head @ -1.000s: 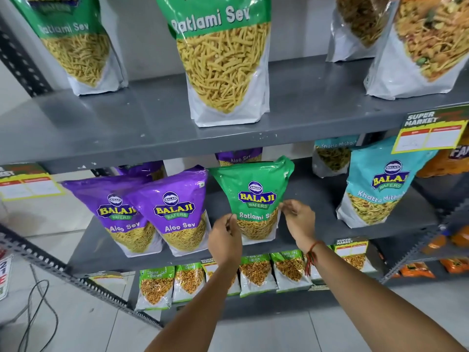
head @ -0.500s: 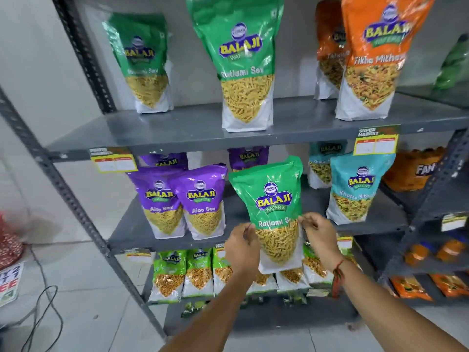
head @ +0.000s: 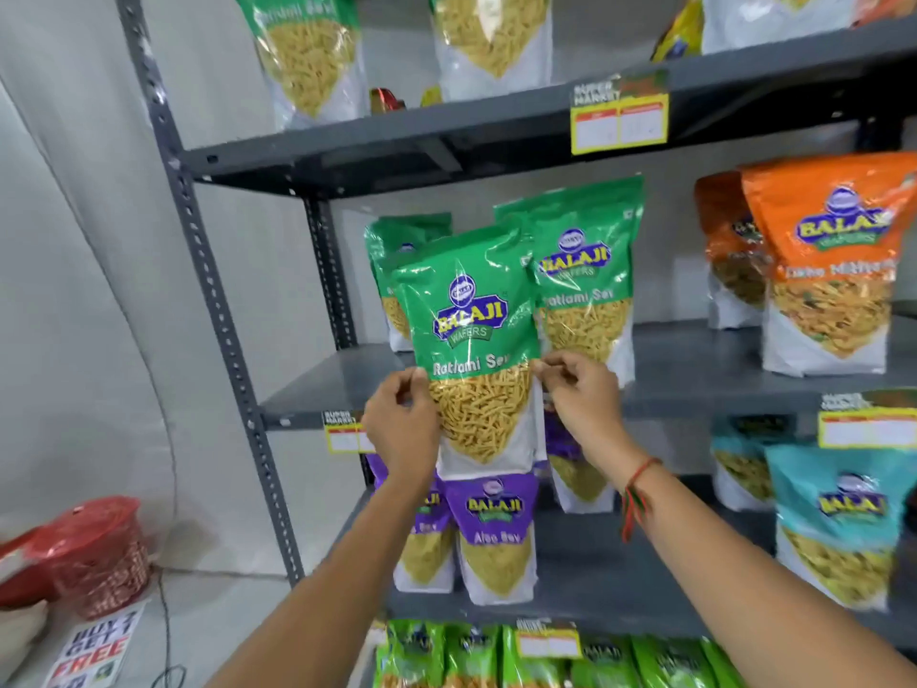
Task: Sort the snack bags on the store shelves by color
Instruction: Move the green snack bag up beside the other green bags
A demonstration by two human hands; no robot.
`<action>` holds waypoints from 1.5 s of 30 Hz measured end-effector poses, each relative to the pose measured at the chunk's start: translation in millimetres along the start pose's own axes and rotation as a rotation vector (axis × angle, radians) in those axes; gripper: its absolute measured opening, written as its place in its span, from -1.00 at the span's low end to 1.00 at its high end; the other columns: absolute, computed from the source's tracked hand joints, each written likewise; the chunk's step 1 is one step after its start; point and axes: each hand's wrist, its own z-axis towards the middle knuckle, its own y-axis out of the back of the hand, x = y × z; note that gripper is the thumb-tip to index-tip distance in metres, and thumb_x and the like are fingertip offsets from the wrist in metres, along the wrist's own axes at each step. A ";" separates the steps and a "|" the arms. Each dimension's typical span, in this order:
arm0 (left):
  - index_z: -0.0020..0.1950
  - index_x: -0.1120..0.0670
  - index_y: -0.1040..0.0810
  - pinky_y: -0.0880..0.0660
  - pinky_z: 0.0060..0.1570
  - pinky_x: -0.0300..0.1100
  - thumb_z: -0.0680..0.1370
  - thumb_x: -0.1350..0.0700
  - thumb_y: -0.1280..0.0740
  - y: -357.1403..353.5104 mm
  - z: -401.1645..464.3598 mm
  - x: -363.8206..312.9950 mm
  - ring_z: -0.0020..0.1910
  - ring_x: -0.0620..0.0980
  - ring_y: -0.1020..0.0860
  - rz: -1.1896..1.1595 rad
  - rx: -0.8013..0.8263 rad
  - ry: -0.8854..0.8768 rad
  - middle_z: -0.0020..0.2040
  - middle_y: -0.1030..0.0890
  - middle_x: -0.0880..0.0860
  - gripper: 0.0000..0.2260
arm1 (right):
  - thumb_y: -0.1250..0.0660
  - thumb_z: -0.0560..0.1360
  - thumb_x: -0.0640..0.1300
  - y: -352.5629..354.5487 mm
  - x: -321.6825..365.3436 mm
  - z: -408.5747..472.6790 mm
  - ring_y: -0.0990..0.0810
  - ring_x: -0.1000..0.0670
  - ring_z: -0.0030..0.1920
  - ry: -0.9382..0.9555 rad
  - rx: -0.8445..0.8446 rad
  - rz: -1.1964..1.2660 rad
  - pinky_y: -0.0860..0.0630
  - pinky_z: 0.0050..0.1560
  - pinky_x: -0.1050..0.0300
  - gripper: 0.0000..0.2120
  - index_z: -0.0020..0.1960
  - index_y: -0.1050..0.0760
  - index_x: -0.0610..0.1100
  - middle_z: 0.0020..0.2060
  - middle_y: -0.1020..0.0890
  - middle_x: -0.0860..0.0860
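The grey metal shelves [head: 694, 350] carry snack bags grouped by colour. On the middle shelf two green bags [head: 588, 285] stand upright left of two orange bags [head: 823, 270]. The shelf below holds purple bags [head: 496, 533] at left and teal bags [head: 838, 528] at right. Light-green bags [head: 496, 657] line the lowest shelf.

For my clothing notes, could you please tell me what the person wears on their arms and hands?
Both forearms are bare, with no sleeves in view and no gloves. The right hand has a thin red and green thread band tied at the wrist. The left hand shows no ring, watch or band.
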 end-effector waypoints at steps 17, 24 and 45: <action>-0.13 0.05 -0.62 -0.39 -0.22 -0.17 0.56 0.05 -0.32 -23.1 147.4 51.1 -0.31 -0.07 -0.53 0.127 0.030 -0.025 -0.32 -0.60 -0.06 -0.86 | -0.36 0.48 -0.06 -114.6 -9.9 100.2 -0.64 -0.02 -0.14 0.040 0.053 -0.052 -0.60 -0.05 -0.04 -0.86 -0.10 -0.61 -0.14 -0.20 -0.70 -0.05; -0.03 0.05 -0.65 -0.48 -0.23 -0.25 0.55 -0.06 -0.31 -12.7 144.1 66.6 -0.24 -0.12 -0.59 0.100 0.137 -0.129 -0.20 -0.69 -0.03 -0.78 | -0.37 0.48 -0.09 -114.4 -17.2 91.9 -0.65 0.10 -0.10 0.043 0.059 0.065 -0.58 -0.04 0.15 -0.88 -0.02 -0.61 -0.10 -0.16 -0.70 0.02; 0.26 -0.01 -0.47 -0.52 0.12 -0.15 0.04 -0.28 -0.59 5.3 167.3 108.2 0.08 -0.09 -0.57 0.451 0.668 0.071 0.14 -0.62 -0.07 -0.14 | -0.64 0.06 0.13 -141.3 -43.2 101.3 -0.57 0.14 0.20 -0.147 0.687 0.047 -0.49 0.29 0.02 -0.15 0.28 -0.38 0.12 0.20 -0.60 0.15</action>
